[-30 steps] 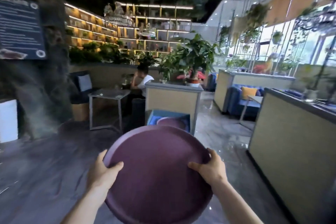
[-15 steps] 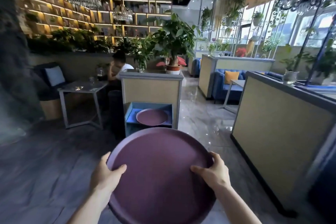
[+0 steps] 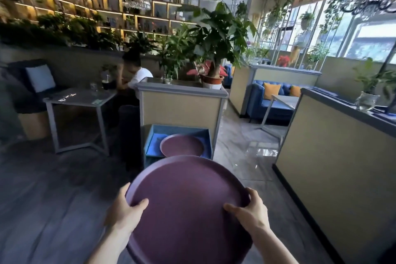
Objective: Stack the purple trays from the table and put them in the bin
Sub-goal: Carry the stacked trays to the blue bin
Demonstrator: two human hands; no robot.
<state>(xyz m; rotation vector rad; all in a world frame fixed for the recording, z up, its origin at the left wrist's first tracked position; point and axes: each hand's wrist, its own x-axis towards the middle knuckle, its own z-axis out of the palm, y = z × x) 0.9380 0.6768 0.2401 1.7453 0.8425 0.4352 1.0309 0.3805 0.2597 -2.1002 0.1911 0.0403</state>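
Hands clamp a purple tray point(image 3: 188, 210) (left hand point(image 3: 124, 213), right hand point(image 3: 250, 210)) short of the blue bin point(image 3: 153, 135), where another tray point(image 3: 182, 146) lies.

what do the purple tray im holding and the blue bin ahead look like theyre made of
Purple tray, gripped by left hand and right hand: likely moulded plastic, matte; even colour, dull sheen, raised one-piece rim. Blue bin: probably plastic or painted board; flat uniform blue walls, no gloss. It's too distant to be sure.
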